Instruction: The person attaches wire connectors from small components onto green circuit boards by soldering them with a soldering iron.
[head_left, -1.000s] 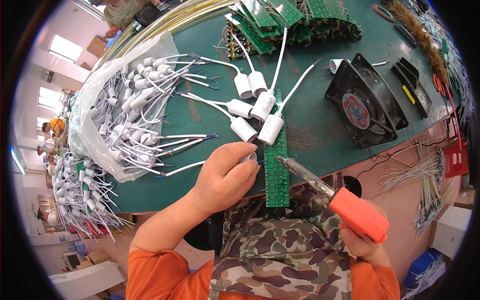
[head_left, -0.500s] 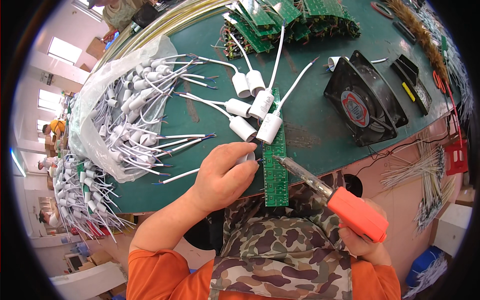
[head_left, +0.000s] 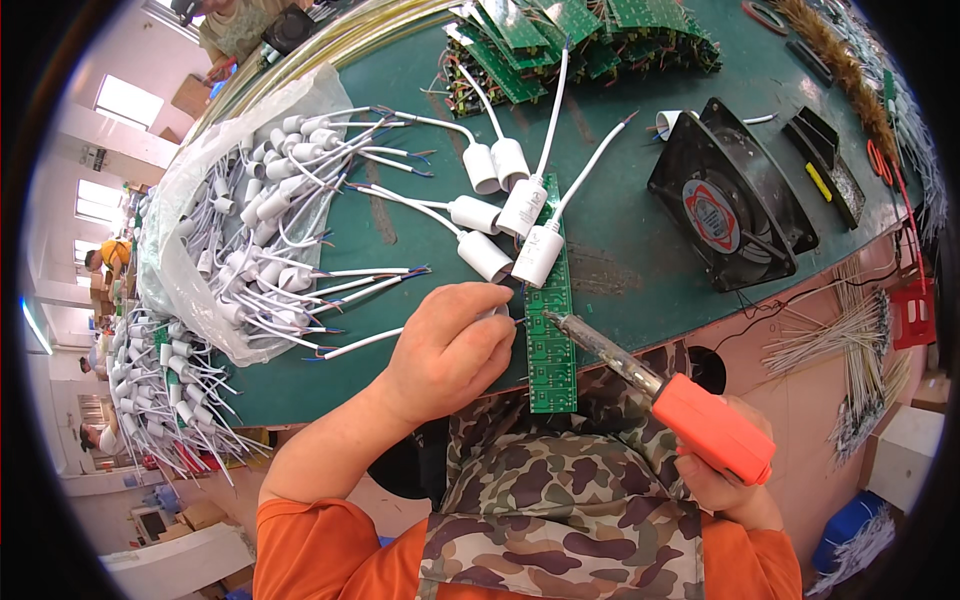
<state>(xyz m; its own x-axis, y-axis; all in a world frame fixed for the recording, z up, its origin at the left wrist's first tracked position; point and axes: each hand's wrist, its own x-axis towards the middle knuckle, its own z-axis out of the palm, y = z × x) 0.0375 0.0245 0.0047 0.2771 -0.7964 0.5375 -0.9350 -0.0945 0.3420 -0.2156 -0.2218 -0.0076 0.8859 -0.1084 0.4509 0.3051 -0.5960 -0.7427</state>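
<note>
Pinched in my left hand (head_left: 445, 350) is a white cylindrical housing, mostly hidden by the fingers, with its white cable (head_left: 368, 344) trailing left. Thin wire ends come out toward the left edge of a long green circuit board strip (head_left: 552, 365). My right hand (head_left: 728, 485) grips a soldering iron (head_left: 712, 430) by its orange-red handle. Its tip rests at or just over the strip, close to those wires; contact is hard to tell. Two white housings (head_left: 538, 256) lie over the strip's upper part, cables pointing away, and several more (head_left: 484, 256) sit just left of it.
A clear plastic bag (head_left: 335, 95) full of white cabled housings lies on the left of the green table (head_left: 420, 235). Stacked green boards (head_left: 600, 40) stand at the back. To the right are a black fan (head_left: 725, 205), a black holder (head_left: 830, 170) and red-handled scissors (head_left: 878, 163).
My left hand has shifted slightly and covers more of the white housing. The soldering iron has moved a touch left, its tip staying at about the same spot on the strip.
</note>
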